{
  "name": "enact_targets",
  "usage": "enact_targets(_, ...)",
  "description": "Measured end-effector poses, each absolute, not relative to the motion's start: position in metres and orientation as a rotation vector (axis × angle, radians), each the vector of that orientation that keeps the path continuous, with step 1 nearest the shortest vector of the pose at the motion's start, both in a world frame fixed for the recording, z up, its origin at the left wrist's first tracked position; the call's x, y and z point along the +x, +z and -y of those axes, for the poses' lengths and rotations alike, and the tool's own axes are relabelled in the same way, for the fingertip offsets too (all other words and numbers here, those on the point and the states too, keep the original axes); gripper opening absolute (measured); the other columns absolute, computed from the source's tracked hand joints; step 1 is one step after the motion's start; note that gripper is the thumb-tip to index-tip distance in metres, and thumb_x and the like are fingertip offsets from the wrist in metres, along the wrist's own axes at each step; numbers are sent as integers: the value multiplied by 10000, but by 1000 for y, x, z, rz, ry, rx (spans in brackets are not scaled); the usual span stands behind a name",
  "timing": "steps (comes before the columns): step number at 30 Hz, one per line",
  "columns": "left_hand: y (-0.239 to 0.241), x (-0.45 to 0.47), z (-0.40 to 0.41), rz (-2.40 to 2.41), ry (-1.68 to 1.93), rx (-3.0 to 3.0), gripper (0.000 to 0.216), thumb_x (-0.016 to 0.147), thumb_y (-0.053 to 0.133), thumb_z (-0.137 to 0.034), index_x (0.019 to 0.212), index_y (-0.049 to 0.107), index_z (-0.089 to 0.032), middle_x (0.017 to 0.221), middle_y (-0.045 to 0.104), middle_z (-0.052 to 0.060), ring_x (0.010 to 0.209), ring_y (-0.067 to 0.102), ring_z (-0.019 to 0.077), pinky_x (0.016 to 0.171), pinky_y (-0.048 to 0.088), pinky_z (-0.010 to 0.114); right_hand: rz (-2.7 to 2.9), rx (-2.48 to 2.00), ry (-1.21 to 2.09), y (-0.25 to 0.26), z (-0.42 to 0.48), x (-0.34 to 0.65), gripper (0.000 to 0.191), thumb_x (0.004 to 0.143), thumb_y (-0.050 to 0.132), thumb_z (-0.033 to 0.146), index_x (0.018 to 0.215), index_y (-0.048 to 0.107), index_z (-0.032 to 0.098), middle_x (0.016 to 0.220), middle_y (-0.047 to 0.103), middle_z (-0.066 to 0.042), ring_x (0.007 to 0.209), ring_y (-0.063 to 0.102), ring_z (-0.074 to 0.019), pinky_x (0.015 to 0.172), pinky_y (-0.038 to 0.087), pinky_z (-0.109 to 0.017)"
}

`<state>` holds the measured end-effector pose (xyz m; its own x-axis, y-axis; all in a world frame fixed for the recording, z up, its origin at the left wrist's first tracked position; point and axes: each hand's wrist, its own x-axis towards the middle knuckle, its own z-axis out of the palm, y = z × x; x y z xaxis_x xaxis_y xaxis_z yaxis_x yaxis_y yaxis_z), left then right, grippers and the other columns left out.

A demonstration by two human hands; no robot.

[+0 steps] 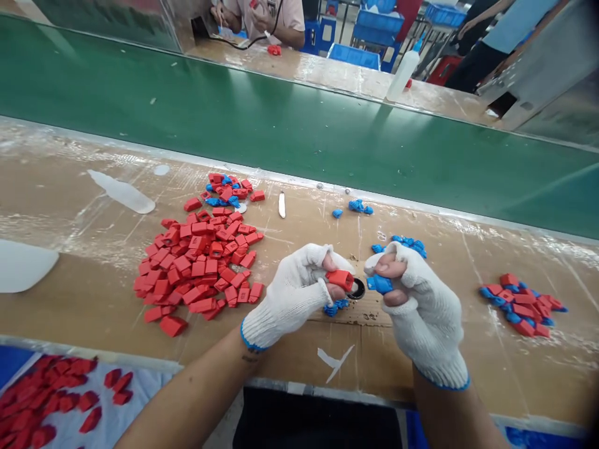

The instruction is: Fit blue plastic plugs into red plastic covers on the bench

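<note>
A green conveyor belt [299,125] runs across the whole view beyond your work. Nearer to you lies the brown, scuffed tabletop [70,262]. On it, left of your hands, spreads a large heap of red pieces [201,265]. At the lower left edge, more red pieces lie on a pale cloth [140,386].

Your left hand [292,296] and right hand [423,312], both in white knit gloves with the fingertips bare, meet above the middle of the tabletop. To your right, well apart from the hands, sits a mixed heap of red and blue pieces [521,302]. A smaller mixed cluster [229,190] lies at the far end of the large heap. A white bottle [402,75] stands beyond the belt, on the counter where another person [269,19] works.

A few loose blue pieces [359,206] lie near the belt's edge, and others [414,244] just behind your right hand. A black ring [359,290] rests on the tabletop between your hands.

Your left fingers [336,290] are pinched on a red piece [340,279], held just above the ring. Your right fingers [388,267] are clenched on a blue piece [380,284], just beside the red one; you cannot tell from here whether the two touch.
</note>
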<state>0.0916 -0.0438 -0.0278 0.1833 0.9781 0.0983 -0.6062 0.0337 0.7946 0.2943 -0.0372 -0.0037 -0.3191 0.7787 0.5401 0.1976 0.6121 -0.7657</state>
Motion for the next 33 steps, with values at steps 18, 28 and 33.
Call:
enact_targets(18, -34, 95, 50, -536, 1322, 854, 386, 829, 936, -367, 863, 597, -187, 848, 767, 29, 669, 716, 147, 580, 562, 243, 1980, -730, 596, 9, 39, 282, 184, 1011, 626, 91, 1051, 662, 267, 953, 707, -41, 899, 692, -235, 774, 608, -405)
enact_targets(28, -28, 90, 55, -659, 1148, 837, 464, 770, 971, -406, 749, 572, -170, 756, 713, 20, 565, 666, 132, 544, 550, 250, 2080, -828, 809, 14, 38, 283, 291, 911, 566, 11, 761, 483, 246, 814, 550, 5, 708, 563, -156, 549, 488, -282)
enact_targets(33, -25, 91, 62, -651, 1140, 844, 524, 744, 964, -504, 783, 541, -198, 710, 656, -1, 525, 601, 125, 493, 478, 237, 1959, -742, 976, 11, 38, 276, 242, 980, 660, 213, 764, 562, 257, 822, 588, -16, 774, 604, -194, 629, 559, -329)
